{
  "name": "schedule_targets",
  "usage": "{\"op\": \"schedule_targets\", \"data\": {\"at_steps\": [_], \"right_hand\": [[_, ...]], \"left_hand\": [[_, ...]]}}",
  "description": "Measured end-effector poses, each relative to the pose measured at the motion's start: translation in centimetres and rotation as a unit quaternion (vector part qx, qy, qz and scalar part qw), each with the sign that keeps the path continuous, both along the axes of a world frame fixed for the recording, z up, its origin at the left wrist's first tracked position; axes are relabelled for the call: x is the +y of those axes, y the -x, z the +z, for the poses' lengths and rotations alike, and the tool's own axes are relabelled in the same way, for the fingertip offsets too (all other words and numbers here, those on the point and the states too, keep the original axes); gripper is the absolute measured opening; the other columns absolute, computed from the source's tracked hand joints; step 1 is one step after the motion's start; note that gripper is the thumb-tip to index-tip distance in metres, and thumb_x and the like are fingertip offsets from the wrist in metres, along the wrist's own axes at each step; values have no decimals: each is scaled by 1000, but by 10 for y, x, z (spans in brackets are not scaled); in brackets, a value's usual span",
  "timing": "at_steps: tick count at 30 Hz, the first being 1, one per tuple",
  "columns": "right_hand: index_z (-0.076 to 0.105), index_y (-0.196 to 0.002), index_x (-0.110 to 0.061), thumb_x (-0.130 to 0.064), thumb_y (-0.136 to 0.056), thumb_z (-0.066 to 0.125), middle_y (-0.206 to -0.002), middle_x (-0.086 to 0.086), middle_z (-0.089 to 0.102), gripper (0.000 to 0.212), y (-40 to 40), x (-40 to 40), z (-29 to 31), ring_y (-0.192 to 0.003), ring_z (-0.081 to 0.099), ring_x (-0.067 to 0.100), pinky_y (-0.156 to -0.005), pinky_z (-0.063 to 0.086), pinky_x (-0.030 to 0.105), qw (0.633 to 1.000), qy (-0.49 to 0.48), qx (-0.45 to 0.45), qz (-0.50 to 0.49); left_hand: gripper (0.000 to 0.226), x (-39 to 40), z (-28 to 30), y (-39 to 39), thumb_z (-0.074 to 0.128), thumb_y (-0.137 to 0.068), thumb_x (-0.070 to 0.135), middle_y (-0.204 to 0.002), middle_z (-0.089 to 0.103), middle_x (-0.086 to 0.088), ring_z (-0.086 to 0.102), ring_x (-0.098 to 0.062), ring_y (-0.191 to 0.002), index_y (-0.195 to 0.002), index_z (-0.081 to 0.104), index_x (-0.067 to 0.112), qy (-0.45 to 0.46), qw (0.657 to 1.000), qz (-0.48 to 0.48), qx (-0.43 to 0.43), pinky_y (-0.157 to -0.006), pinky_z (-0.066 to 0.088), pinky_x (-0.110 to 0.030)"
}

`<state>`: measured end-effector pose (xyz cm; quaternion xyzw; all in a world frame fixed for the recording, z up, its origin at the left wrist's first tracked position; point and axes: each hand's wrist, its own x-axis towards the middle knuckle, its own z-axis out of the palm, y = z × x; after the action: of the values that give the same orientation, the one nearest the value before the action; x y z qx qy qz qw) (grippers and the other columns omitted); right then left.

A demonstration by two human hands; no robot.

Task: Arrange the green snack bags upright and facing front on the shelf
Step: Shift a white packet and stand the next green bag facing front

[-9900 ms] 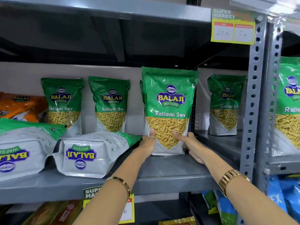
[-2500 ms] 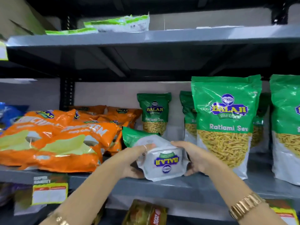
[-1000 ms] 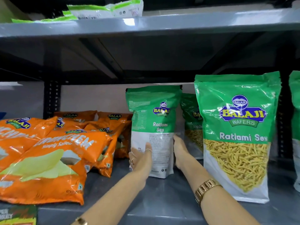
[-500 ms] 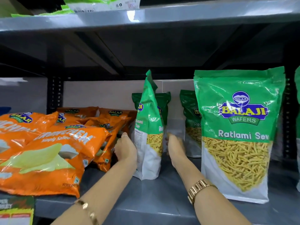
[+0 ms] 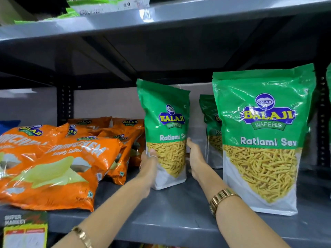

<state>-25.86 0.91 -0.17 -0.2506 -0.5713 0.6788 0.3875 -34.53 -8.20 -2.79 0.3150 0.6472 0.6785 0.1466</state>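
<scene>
I am pressing both hands, left hand (image 5: 149,162) and right hand (image 5: 195,158), against the sides of 1 green snack bag (image 5: 165,133), the grip steadying it upright, label forward, on the shelf (image 5: 172,208) beside the orange bags (image 5: 59,158).

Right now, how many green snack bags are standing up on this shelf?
3. One between the hands, a big one at the front right, and one at the back between them. A green edge far right may be another.
</scene>
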Motion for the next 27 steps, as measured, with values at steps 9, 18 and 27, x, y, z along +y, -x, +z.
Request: {"op": "schedule_targets", "data": {"at_steps": [9,18,27], "right_hand": [[42,-137,-12,-64,-87,27,-138,15,49,74,6,4,-5,-126,47,31,-104,39,41,978,-102,-112,-146],[28,-147,-25,-97,-43,28,-155,5,32,127,7,7,-17,-141,31,27,-116,22,49,993,-33,-115,18],[20,-149,-29,-81,-74,17,-160,3,16,91,-32,-34,-5,-147,15,21,-120,14,43,982,-65,-165,69]], "left_hand": [[64,12,-1,40,13,-93,56,-155,29,0,25,-19,-144,-147,27,25,66,997,-26,-30,-120,18,-36],[58,-3,-2,24,2,-99,41,-158,21,-4,15,-18,-147,-149,21,18,104,993,-55,31,-119,11,-28],[56,-27,-8,22,4,-97,45,-158,19,4,15,-16,-147,-150,14,29,97,991,-89,21,-122,10,-36]]}}
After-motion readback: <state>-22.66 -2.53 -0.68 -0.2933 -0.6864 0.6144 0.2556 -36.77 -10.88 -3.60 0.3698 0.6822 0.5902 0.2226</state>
